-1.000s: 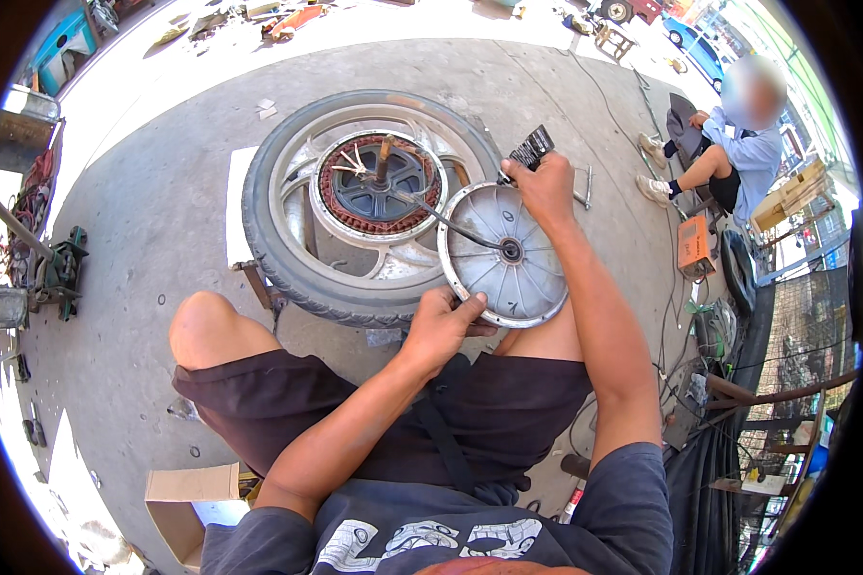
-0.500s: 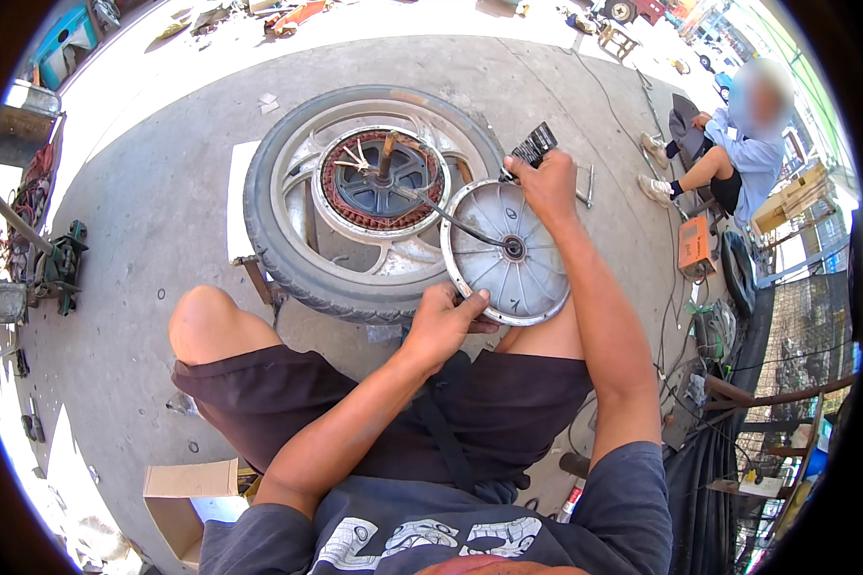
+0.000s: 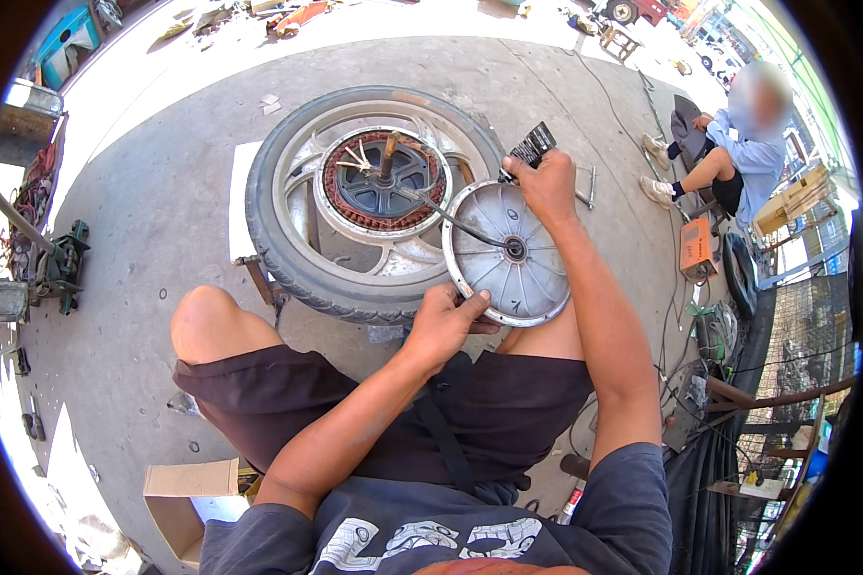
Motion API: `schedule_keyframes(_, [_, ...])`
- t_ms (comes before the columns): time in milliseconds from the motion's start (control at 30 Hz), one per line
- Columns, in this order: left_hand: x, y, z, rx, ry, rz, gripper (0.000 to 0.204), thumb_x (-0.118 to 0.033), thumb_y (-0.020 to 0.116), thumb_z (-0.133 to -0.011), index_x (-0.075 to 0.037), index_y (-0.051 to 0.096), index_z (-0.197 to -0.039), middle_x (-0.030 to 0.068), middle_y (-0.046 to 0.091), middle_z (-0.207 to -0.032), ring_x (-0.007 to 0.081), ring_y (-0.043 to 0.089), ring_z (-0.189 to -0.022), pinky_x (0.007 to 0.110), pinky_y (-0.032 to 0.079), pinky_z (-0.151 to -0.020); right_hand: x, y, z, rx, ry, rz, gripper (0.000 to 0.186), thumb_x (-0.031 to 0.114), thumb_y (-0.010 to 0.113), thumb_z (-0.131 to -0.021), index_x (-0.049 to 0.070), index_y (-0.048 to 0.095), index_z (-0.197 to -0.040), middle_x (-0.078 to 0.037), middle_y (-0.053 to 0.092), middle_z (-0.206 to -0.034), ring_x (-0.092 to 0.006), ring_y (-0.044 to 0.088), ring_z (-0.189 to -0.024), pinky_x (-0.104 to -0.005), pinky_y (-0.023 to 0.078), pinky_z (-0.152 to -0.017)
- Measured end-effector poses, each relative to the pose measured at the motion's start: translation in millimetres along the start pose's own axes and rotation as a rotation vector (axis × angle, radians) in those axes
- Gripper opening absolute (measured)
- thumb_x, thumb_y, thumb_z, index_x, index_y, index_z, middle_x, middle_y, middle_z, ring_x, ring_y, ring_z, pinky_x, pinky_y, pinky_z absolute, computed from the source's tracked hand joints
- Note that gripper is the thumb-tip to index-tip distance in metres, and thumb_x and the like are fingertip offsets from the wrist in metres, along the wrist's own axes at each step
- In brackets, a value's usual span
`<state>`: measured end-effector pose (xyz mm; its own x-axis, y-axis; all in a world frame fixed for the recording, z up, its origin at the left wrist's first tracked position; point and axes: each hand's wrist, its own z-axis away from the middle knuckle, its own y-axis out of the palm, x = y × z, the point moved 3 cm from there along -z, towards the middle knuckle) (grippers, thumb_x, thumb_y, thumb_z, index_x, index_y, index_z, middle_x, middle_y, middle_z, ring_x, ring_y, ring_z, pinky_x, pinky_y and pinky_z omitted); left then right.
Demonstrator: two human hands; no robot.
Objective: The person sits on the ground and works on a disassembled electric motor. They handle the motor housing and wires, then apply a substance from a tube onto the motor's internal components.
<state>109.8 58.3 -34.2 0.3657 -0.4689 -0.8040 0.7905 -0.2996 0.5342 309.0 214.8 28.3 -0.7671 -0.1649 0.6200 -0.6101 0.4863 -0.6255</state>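
Observation:
A round silver hub motor cover (image 3: 537, 273) with radial ribs is tilted over my right thigh, beside the wheel. My left hand (image 3: 441, 324) grips its near left rim, the thumb on top and the fingers underneath. At the cover's far edge, my right hand (image 3: 548, 187) is closed round a black tube (image 3: 532, 144) with white print; its lower end, at the rim, is mostly hidden. A dark cable (image 3: 470, 230) runs from the cover's centre to the wheel hub (image 3: 360, 225). Inside the hub show reddish windings, a rusty axle (image 3: 387, 158) and loose white wires (image 3: 357, 158).
The spoked wheel's tyre (image 3: 264, 230) lies flat on a low support. A T-shaped tool (image 3: 590, 187) rests on the concrete. Near my left elbow stands an open cardboard box (image 3: 177, 508). To the right are an orange box (image 3: 697, 249), cables and a seated person (image 3: 753, 163).

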Motion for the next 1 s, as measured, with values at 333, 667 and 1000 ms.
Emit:
schedule_keyframes(333, [-2, -1, 1, -0.006, -0.003, -0.019, 0.028, -0.014, 0.058, -0.100, 0.013, 0.060, -0.108, 0.0187, 0.069, -0.096, 0.0241, 0.072, -0.081, 0.032, 0.062, -0.073, 4, 2, 0, 0.047, -0.011, 0.075, 0.025, 0.019, 0.083, -0.077, -0.001, 0.070, -0.068, -0.008, 0.065, -0.056, -0.0131, 0.060, -0.048, -0.0313, 0.043, -0.047])
schedule_keyframes(667, [0, -1, 0, -0.006, 0.021, 0.015, 0.028, -0.014, 0.058, -0.101, 0.013, 0.059, -0.109, 0.0179, 0.068, -0.096, 0.0234, 0.071, -0.080, 0.032, 0.062, -0.074, 16, 1, 2, 0.070, -0.020, 0.056, 0.023, 0.017, 0.082, -0.076, -0.001, 0.071, -0.070, -0.008, 0.065, -0.056, -0.0135, 0.059, -0.049, -0.0317, 0.044, -0.048])
schedule_keyframes(1000, [-3, 0, 2, -0.014, -0.004, -0.023, 0.029, -0.014, 0.058, -0.101, 0.014, 0.058, -0.109, 0.0191, 0.068, -0.096, 0.0249, 0.072, -0.081, 0.032, 0.062, -0.073, 16, 4, 1, 0.065, -0.047, 0.039, 0.023, 0.016, 0.083, -0.075, -0.001, 0.070, -0.069, -0.009, 0.064, -0.055, -0.0140, 0.059, -0.049, -0.0330, 0.044, -0.049])
